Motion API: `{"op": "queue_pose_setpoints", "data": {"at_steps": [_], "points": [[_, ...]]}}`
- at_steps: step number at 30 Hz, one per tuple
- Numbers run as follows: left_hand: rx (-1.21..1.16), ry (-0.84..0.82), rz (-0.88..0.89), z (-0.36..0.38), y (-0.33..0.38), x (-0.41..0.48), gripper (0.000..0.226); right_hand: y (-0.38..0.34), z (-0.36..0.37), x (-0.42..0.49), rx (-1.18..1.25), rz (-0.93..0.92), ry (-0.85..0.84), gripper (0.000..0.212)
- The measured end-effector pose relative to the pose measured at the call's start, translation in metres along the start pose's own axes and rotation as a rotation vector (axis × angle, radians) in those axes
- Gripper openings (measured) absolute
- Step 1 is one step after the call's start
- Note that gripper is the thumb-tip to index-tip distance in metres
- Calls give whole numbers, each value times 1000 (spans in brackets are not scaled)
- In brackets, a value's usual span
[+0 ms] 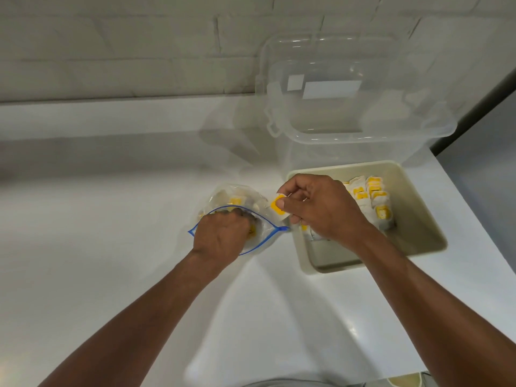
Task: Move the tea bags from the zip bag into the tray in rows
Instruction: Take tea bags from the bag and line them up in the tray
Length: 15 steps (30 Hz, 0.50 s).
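White counter meets brick wall; left hand sits inside zip bag, grip hidden; right hand pinches a tea bag.

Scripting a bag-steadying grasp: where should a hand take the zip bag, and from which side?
Pinch the blue zip rim at its right corner, from the near side. The zip bag gapes open toward the person, the left hand fills its middle, and the rim looks stiffer than the slack film.
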State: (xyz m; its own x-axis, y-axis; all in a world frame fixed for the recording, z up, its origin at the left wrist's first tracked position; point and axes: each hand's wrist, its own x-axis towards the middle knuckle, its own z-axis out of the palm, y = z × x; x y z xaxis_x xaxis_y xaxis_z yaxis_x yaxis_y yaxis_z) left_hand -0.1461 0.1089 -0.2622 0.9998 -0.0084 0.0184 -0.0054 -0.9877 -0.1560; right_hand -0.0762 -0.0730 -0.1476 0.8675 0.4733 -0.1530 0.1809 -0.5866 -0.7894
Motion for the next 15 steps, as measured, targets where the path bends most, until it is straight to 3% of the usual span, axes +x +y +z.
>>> {"op": "queue_pose_setpoints", "data": {"at_steps": [5, 11, 15], "points": [[-2, -33, -93, 1, -6, -1, 22, 2, 4, 0, 17, 6, -16, 6], [-39, -5, -81, -12, 0, 5, 30, 4, 4, 2, 32, -3, -22, 6], [-88, -49, -66, -24, 1, -2, 4, 2, -1, 2, 38, -8, -10, 6]]}}
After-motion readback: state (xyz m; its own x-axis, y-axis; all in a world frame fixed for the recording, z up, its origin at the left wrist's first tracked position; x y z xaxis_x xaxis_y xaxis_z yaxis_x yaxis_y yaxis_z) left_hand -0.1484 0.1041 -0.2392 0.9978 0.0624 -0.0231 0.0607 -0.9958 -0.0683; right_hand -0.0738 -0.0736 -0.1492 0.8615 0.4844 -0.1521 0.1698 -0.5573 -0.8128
